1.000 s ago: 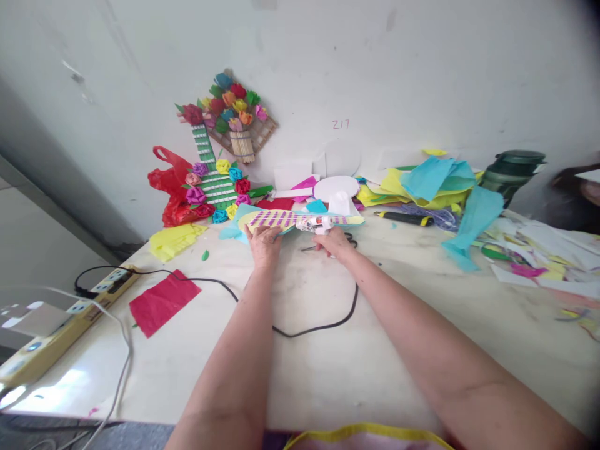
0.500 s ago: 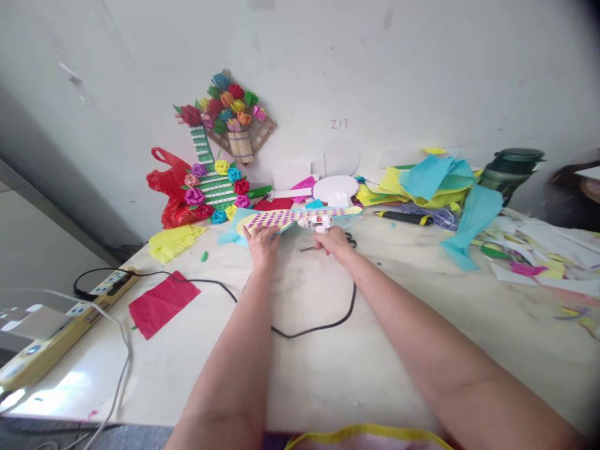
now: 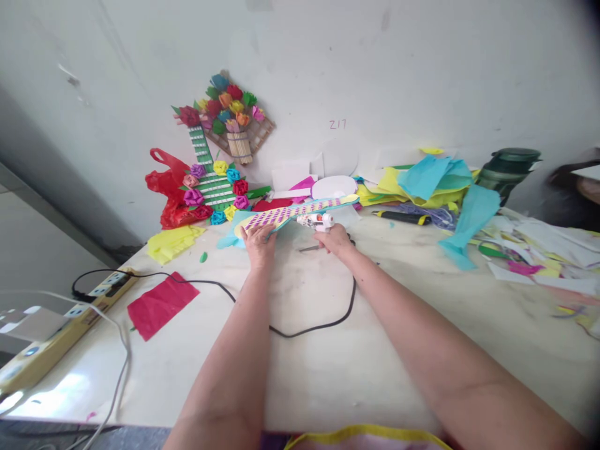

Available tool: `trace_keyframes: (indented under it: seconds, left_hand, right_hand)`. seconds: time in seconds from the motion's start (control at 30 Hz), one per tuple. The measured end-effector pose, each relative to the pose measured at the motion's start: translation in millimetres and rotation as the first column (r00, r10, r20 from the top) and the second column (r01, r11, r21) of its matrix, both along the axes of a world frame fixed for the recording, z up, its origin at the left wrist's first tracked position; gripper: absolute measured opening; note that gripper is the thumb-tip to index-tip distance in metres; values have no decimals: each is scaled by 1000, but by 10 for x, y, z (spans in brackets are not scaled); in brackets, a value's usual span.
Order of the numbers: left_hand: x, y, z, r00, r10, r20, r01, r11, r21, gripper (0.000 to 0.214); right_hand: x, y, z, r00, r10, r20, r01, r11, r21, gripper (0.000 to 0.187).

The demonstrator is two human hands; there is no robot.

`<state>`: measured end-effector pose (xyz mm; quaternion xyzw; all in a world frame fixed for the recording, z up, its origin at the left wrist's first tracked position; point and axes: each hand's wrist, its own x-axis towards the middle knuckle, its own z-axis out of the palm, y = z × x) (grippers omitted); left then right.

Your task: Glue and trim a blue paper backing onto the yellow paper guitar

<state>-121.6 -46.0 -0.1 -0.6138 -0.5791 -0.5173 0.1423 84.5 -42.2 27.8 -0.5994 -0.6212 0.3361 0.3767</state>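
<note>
My left hand [image 3: 259, 240] grips the near end of a long woven paper piece [image 3: 300, 210] in purple, yellow and light blue, and its far end is tilted up off the table. My right hand [image 3: 334, 238] is closed round a white glue gun [image 3: 317, 221] whose nozzle points left under the woven piece. A black cord [image 3: 307, 328] runs from the glue gun across the white table [image 3: 328, 369]. Scissors [image 3: 313, 247] lie partly hidden beneath my right hand.
Two paper-flower craft pieces [image 3: 220, 156] and a red plastic bag [image 3: 169, 187] stand at the wall. A red paper sheet [image 3: 162, 303] and a power strip [image 3: 60, 328] lie left. Coloured paper [image 3: 440, 181], a utility knife [image 3: 403, 217] and a green container [image 3: 509, 165] crowd the right.
The far end of the woven paper piece has risen off the table, so the piece now slopes upward to the right. Both hands stay in nearly the same place.
</note>
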Motion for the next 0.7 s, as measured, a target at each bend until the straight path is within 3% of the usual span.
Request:
trace_keyframes:
  seconds: [0.23, 0.43, 0.53, 0.63, 0.7]
  left_hand:
    - [-44, 26, -26, 998, 43, 51, -45, 998, 43, 15]
    - [-46, 28, -28, 997, 43, 63, -47, 997, 61, 15]
    - [-33, 26, -26, 997, 43, 59, -47, 997, 61, 14]
    - [-16, 25, -28, 998, 42, 40, -44, 997, 57, 14]
    - [0, 21, -27, 999, 41, 27, -43, 997, 60, 14]
  right_hand:
    - [97, 0, 5, 899, -83, 430, -17, 975, 223, 30]
    - [96, -25, -16, 838, -171, 519, -20, 940, 342, 29]
    - [78, -8, -7, 914, -123, 388, 6, 957, 289, 26]
    - [34, 14, 11, 998, 24, 64, -30, 994, 107, 19]
    - [-8, 16, 18, 978, 93, -184, -95, 995, -3, 15]
